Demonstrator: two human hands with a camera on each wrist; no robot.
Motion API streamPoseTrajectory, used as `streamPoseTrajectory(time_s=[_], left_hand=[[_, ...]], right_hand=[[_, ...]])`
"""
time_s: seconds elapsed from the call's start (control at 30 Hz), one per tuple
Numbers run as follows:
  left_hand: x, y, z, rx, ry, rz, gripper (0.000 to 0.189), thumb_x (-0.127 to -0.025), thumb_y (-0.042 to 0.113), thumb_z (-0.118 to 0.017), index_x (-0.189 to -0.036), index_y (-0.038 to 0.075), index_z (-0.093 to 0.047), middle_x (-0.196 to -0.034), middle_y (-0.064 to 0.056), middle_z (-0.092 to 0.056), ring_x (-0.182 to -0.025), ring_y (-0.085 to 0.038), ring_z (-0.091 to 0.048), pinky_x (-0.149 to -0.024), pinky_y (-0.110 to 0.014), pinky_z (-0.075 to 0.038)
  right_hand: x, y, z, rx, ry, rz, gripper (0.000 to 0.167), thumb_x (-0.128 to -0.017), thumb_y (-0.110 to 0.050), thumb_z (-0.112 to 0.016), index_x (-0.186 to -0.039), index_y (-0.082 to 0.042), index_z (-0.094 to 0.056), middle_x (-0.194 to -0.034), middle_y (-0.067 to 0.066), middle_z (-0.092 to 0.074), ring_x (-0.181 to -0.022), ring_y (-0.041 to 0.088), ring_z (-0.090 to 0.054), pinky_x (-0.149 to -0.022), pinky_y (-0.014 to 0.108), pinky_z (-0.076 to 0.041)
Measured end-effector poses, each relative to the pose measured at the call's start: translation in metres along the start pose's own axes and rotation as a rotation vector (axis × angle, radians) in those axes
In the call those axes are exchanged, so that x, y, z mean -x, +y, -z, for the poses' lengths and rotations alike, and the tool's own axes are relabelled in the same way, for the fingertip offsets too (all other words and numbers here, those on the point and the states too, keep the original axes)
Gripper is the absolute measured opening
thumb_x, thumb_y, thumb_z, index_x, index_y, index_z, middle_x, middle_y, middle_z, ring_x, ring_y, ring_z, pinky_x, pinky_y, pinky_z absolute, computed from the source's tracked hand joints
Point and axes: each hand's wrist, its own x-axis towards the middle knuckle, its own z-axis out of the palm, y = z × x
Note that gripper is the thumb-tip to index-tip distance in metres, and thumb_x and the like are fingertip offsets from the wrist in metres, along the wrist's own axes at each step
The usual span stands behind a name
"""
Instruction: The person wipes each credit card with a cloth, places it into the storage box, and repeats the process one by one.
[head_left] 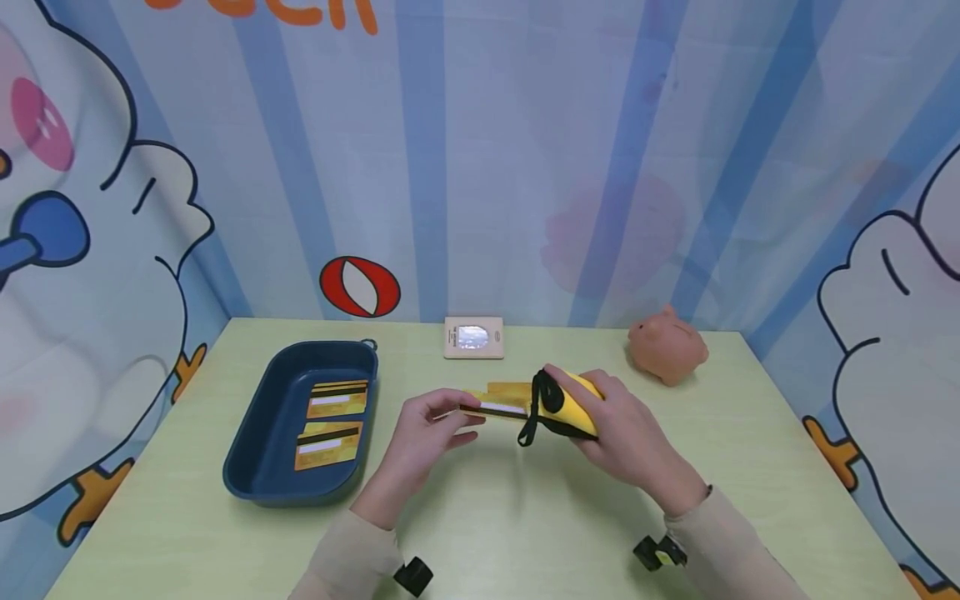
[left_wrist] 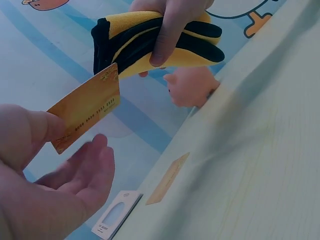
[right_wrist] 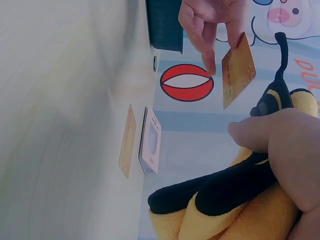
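Observation:
Between its thumb and fingers my left hand (head_left: 435, 425) pinches a gold bank card (left_wrist: 90, 110) by one end. The card's free end points at a soft yellow and black plush pouch (head_left: 573, 408) with a black cord. My right hand (head_left: 626, 425) grips this pouch above the table, thumb across its black stripes in the left wrist view. Seen from the right wrist, the held bank card (right_wrist: 238, 72) is apart from the pouch (right_wrist: 225, 195). Another gold card (left_wrist: 168, 178) lies flat on the table, partly hidden behind the pouch in the head view.
A dark blue basin (head_left: 251, 433) on the left holds several gold cards (head_left: 330, 446). At the table's back edge lies a small pale pink flat box (head_left: 474, 337) with a shiny window. A pink pig figure (head_left: 667, 346) stands back right, before a printed curtain (head_left: 510, 167).

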Motion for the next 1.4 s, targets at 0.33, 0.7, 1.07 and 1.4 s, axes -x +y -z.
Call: streamPoseTrajectory(time_s=[0.33,0.7,1.07,1.4], left_hand=[[0.002,-0.002,0.002,-0.038,-0.081,-0.01,0.032,-0.1,-0.006,-0.06,-0.129,0.001,-0.072,-0.138,-0.019,-0.064,-0.109,-0.028,-0.074,-0.091,-0.035,-0.062],[0.0,-0.001,-0.001,0.021,-0.09,0.044,0.043,-0.1,-0.004,-0.061,-0.143,0.0,-0.062,-0.141,-0.024,-0.061,-0.114,-0.035,-0.072,-0.091,-0.035,-0.061],[0.0,-0.003,-0.006,0.001,-0.116,0.024,0.062,-0.1,-0.002,-0.064,-0.158,0.011,-0.045,-0.135,-0.024,-0.067,-0.108,-0.03,-0.075,-0.091,-0.038,-0.062],[0.001,0.0,-0.012,-0.005,-0.143,-0.003,0.058,-0.101,-0.003,-0.062,-0.156,0.011,-0.049,-0.133,-0.019,-0.07,-0.107,-0.03,-0.076,-0.091,-0.038,-0.062]], right_hand=[[0.001,-0.003,0.001,-0.012,0.011,0.002,0.097,-0.079,-0.013,-0.091,-0.162,-0.03,-0.043,-0.12,0.013,-0.06,-0.098,0.025,-0.059,-0.077,0.043,-0.058],[-0.006,-0.011,0.001,-0.02,0.003,0.011,0.097,-0.08,-0.014,-0.091,-0.162,-0.031,-0.041,-0.122,0.014,-0.06,-0.101,0.026,-0.059,-0.08,0.044,-0.057],[-0.021,-0.027,-0.007,-0.065,-0.009,0.12,0.09,-0.082,-0.019,-0.091,-0.16,-0.03,-0.046,-0.125,0.013,-0.06,-0.104,0.027,-0.063,-0.086,0.045,-0.059],[-0.034,-0.039,-0.017,-0.028,-0.057,0.177,0.09,-0.082,-0.021,-0.09,-0.16,-0.033,-0.046,-0.123,0.012,-0.06,-0.098,0.026,-0.061,-0.082,0.042,-0.058]])
